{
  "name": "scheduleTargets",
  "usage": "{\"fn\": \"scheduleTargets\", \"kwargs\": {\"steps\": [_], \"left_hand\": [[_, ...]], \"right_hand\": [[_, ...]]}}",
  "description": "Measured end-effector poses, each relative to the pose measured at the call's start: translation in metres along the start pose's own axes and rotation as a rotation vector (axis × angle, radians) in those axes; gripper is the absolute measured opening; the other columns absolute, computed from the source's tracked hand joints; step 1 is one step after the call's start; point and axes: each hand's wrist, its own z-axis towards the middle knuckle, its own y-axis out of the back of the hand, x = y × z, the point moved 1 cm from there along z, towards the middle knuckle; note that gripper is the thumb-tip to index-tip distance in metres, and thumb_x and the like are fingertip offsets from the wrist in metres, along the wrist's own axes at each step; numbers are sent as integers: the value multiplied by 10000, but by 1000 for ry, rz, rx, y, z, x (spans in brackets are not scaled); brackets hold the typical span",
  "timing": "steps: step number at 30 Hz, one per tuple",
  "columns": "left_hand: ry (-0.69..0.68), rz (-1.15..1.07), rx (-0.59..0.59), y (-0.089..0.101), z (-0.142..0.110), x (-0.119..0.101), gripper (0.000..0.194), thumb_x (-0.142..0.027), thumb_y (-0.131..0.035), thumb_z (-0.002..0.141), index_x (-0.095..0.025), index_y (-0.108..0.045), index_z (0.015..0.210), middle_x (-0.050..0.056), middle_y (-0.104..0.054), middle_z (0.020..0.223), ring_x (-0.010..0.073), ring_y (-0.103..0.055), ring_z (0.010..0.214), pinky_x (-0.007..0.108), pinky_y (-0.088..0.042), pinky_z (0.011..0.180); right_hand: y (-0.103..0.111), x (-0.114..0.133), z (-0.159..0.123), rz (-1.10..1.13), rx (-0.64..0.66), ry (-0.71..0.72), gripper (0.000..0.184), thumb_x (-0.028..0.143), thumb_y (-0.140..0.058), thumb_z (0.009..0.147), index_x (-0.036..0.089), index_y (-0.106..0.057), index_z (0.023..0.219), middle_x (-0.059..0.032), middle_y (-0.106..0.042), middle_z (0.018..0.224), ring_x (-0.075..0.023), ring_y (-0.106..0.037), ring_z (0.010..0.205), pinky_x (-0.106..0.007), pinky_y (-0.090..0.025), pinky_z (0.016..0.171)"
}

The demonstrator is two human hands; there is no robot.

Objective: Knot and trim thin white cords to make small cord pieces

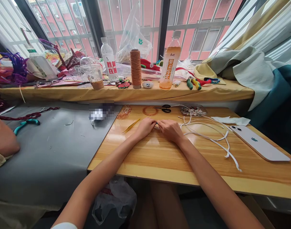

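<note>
My left hand [146, 126] and my right hand [170, 129] meet over the wooden table, fingers bent and fingertips pressed together. A short bit of white cord [228, 149] shows between them, and more of it trails in loops to the right of my right hand. Exactly how the fingertips grip it is hidden. Yellow tweezers [131, 126] lie left of my left hand, below a bundle of thin orange and white threads [124, 112]. Beyond my hands are a coil of copper-coloured cord [150, 111], black-handled scissors [166, 109] and a clear box of small beads [194, 110].
A white phone [260, 143] and tissue [231, 121] lie at the right. The ledge behind holds a brown cord spool [135, 68], a tea bottle [169, 65] and pliers [193, 83]. At left are another person's arm [3, 135] and teal-handled pliers [26, 125] on a grey table.
</note>
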Motion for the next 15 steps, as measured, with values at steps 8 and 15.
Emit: {"fn": "scheduleTargets", "kwargs": {"steps": [8,15], "left_hand": [[157,-134,15,9,0,-6,138,-186,-498,721,-150,-631,710,45,-649,724,157,-551,679,231,-379,631],[184,-249,36,10,1,3,132,-259,-524,702,-149,-597,705,6,-622,677,124,-527,638,209,-360,580]], "right_hand": [[3,-2,0,-35,-63,18,266,182,-333,856,154,-584,770,-59,-588,680,-151,-488,629,-270,-238,605],[3,-6,1,47,-98,-94,262,189,-364,846,160,-603,744,-53,-621,701,-152,-506,656,-265,-250,625]]}}
